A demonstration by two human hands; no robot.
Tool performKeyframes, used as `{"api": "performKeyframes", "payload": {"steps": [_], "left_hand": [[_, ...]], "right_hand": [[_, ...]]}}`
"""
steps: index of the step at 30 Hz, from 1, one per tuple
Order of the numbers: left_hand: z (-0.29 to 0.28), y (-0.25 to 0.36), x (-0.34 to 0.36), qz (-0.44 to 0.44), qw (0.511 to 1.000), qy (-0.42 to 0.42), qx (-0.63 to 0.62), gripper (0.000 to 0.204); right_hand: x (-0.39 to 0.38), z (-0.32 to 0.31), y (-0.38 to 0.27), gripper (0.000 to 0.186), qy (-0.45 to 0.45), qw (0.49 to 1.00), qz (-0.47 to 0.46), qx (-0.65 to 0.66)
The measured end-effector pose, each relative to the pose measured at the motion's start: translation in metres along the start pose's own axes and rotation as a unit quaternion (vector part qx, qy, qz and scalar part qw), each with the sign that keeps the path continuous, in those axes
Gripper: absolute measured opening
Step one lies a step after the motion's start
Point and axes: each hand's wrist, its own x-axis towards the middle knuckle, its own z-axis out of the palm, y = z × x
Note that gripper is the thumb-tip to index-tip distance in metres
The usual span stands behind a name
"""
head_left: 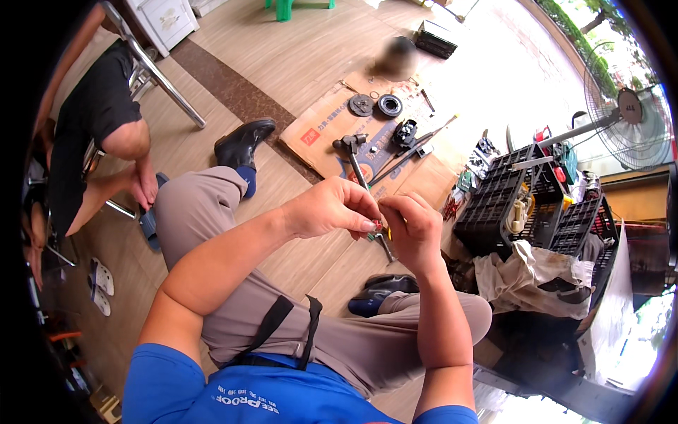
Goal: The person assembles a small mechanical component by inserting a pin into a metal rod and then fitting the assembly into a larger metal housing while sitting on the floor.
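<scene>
Above my lap, my left hand (337,210) pinches a small red piece (376,226) between thumb and fingertips. My right hand (415,227) is closed close beside it, with its fingertips meeting the left ones. A bit of yellow (388,232) shows beneath the right fingers, but what that hand grips is hidden. Below and beyond the hands a long metal bar tool (361,169) with a dark thick head runs from the cardboard toward my feet. My hands cover its middle, so I cannot tell whether they touch it.
Flattened cardboard (311,145) carries a dark disc (361,105), a black ring (389,105), a black part (405,133) and long rods. At right stand a black crate (494,205), cloth (533,275) and a fan (628,106). A person (99,134) sits at left.
</scene>
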Motion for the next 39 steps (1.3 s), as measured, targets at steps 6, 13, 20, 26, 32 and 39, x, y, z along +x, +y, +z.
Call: {"api": "performKeyframes", "payload": {"steps": [6,13,20,26,32,39], "left_hand": [[-0.010,-0.005,-0.004,0.044,0.991,-0.012,-0.129,0.012],[-0.020,0.007,0.000,0.089,0.984,0.070,-0.137,0.014],[-0.014,-0.007,0.018,0.067,0.978,0.183,0.078,0.013],[-0.005,-0.014,0.013,0.099,0.975,0.167,0.111,0.012],[-0.005,-0.020,0.027,0.088,0.977,0.121,0.149,0.014],[-0.005,-0.022,0.046,0.080,0.990,0.094,0.064,0.017]], "right_hand": [[-0.002,0.014,0.000,0.010,-0.022,0.999,0.036,0.032],[-0.001,0.015,-0.002,0.009,-0.019,0.998,0.038,0.038],[-0.013,0.022,0.035,0.008,-0.067,0.995,0.012,0.072],[-0.012,0.001,0.048,0.018,0.029,0.992,0.111,0.052],[-0.014,0.010,0.034,0.023,0.092,0.965,0.083,0.231],[-0.018,0.025,0.033,0.018,0.114,0.938,0.148,0.292]]}}
